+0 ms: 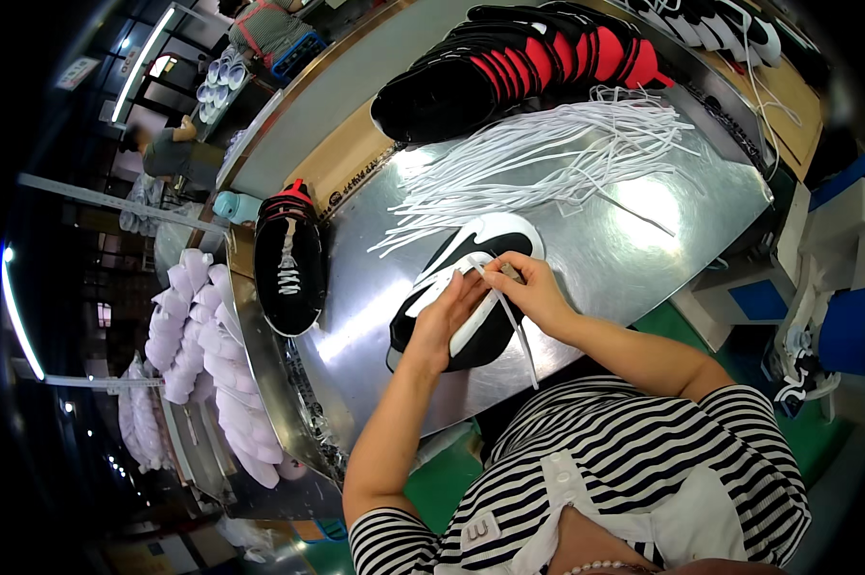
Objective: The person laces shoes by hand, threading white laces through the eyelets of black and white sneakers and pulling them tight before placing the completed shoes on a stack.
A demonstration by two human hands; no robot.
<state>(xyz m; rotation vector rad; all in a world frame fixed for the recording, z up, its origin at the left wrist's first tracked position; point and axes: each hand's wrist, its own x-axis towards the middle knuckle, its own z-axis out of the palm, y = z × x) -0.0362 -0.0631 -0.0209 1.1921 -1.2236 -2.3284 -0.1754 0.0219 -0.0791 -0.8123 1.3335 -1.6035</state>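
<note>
A black and white shoe upper [491, 347] lies on the metal tabletop in front of me. Its near side is partly covered by my hands. My left hand [440, 324] grips the upper from its left side, with the fingers reaching over the white part. A white shoelace [522, 347] runs across the opening, and one length of it hangs toward me over the table's near edge. My right hand [540, 293] pinches this lace between thumb and fingers above the upper. Which eyelets the lace passes through is hidden by my fingers.
A heap of white laces [538, 158] spreads over the metal tabletop [356, 335] beyond my hands. Behind it stands a row of black and red uppers [519, 67]. A laced black shoe [288, 259] rests at the left edge. White shoe parts [241, 402] hang in stacks farther left.
</note>
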